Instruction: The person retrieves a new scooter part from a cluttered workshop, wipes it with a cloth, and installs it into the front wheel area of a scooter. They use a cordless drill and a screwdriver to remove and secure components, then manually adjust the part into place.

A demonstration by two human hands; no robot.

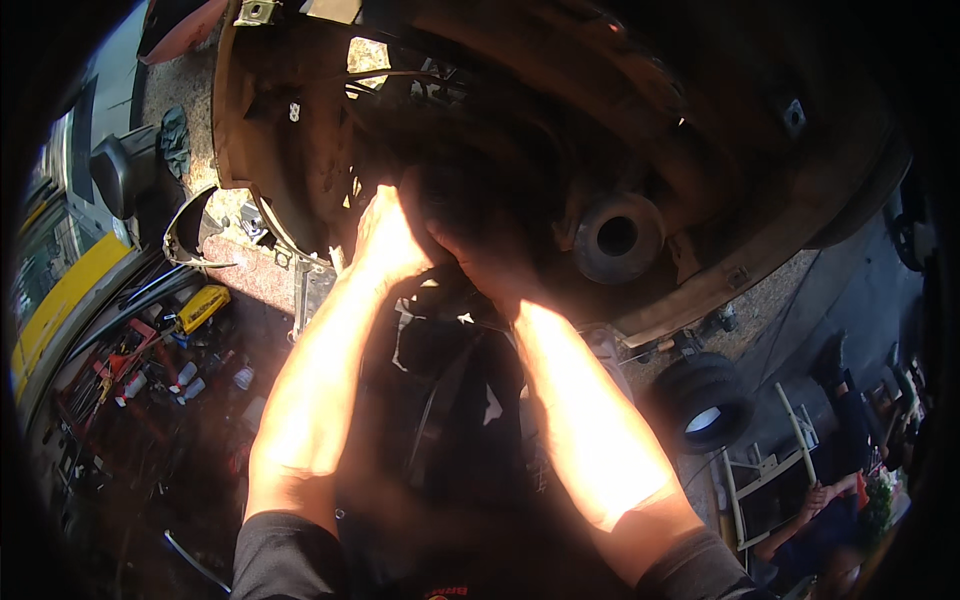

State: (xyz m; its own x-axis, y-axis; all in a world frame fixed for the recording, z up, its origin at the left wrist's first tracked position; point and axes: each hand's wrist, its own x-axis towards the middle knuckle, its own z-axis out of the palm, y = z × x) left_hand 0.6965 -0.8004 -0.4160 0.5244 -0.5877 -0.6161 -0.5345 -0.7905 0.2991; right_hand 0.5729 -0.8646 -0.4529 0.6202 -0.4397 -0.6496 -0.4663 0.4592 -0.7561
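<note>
Both my arms stretch up into the dark, shadowed hollow of a vehicle body part (pixel 690 215). My left hand (pixel 390 238) is brightly sunlit at the wrist and back, and its fingers run into shadow. Beside it, close by, my right hand (pixel 482 255) lies almost wholly in shade. What the two hands touch or hold is lost in the dark. To the right of my right hand sits a round metal piece (pixel 640 261) with a dark hole in its middle. The fingers of both hands are too hidden to read.
Tools and parts lie jumbled at the left, with a yellow case-like object (pixel 204 308) among them. A curved dark trim piece (pixel 182 232) stands near the body's left edge. At right are a tyre (pixel 672 400), a pale metal frame (pixel 740 505) and another person (pixel 815 535).
</note>
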